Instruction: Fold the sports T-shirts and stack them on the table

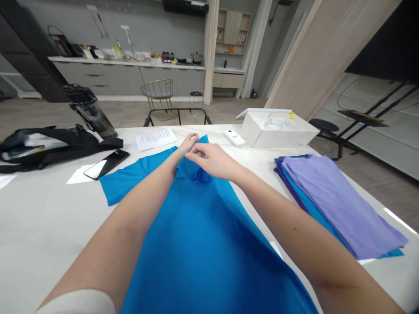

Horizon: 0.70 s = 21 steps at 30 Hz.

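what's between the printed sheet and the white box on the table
In the head view, left to right: the left hand, the blue shirt's far tip, part of the right hand, then a small white device.

Left of frame: black bag point(77, 141); dark-lidded bottle point(93, 115) behind it; phone point(108, 164) overlapping white paper point(77, 175). Above centre: printed sheet point(156, 139), flat. Right of centre: white device point(234, 138) near white box point(281, 138), lid raised. Upper left: kitchen counter point(127, 63), assorted items upon it.
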{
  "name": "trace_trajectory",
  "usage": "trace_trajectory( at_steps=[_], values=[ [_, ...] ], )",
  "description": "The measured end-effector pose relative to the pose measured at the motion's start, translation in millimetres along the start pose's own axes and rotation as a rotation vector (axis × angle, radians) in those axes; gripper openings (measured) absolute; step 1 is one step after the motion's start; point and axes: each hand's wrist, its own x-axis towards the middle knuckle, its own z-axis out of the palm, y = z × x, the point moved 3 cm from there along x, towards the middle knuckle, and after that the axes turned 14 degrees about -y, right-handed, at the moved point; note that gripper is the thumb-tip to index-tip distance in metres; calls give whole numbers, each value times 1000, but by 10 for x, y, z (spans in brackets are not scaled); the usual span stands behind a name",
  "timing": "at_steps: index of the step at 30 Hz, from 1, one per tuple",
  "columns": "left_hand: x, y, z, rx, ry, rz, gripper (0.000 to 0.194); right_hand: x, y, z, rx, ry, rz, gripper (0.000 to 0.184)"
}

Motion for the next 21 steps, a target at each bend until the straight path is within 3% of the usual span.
trace_trajectory(
  at_steps=[3,5,7,11,14,18,21],
  values=[
    [-389,-96,-307,30,-34,-236,28,274,418,247,-82,1,125,27],
    [-671,-166,-439,230,-37,-384,33,425,806,388,-136,-34,291,22],
    [-930,-212,-475,512,-43,-481,38,556,1125,479,-195,12,406,30],
    [-1295,-237,-297,971,-75,-473,49,821,1468,621,-322,30,500,46],
    [-1426,-255,-145,1139,-61,-464,46,986,1598,710,-381,-35,523,44],
    [-1473,-282,-63,1117,-78,-452,34,1084,1729,742,-407,-26,534,34],
    [-1475,-219,-80,994,-34,-369,28,1103,1769,689,-423,2,527,30]
  ],
)
